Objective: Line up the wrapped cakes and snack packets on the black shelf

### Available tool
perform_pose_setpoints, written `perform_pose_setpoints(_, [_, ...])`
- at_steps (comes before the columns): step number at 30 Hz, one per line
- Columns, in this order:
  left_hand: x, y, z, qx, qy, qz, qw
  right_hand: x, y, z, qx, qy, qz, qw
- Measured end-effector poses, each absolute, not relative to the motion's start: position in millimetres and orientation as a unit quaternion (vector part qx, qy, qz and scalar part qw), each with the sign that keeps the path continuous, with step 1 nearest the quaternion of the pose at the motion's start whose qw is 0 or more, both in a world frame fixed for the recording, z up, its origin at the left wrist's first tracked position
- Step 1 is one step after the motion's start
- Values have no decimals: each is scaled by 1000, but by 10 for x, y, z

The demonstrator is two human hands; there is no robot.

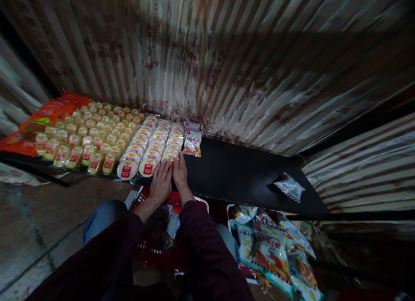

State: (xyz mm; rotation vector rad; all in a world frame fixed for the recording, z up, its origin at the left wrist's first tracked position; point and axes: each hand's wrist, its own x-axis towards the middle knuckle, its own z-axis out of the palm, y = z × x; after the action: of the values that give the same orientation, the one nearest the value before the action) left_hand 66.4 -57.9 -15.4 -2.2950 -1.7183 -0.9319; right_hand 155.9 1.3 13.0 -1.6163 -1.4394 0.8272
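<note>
My left hand (161,181) and my right hand (180,171) meet at the front end of a row of wrapped round rice crackers (174,139) on a black shelf (223,171). The fingers of both hands are stretched out and rest against the nearest packet, largely covering it. Left of my hands, two more rows of rice crackers (148,167) overlap from back to front. Just beyond my right hand are small printed snack bags (192,143), partly overlapping.
Small yellow wrapped cakes (87,152) fill the shelf's left side beside a large orange bag (48,113). A single snack bag (290,187) lies toward the right end. Below are a red basket (147,193) and larger snack bags (270,249). Striped sheeting (207,68) hangs behind.
</note>
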Motion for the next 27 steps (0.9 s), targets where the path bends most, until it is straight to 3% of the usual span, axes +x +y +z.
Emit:
perform_pose_setpoints(11, [665, -584, -166, -763, -558, -321, 66, 1602, 3, 124, -617, -526, 367, 456])
perform_pose_setpoints(21, [668, -600, -103, -763, -559, -319, 58, 1591, 76, 137, -597, -529, 404, 447])
perform_pose_setpoints(27, [653, -616, -106, -774, -545, -318, 53, 1726, -12, 296, -636, -506, 321, 486])
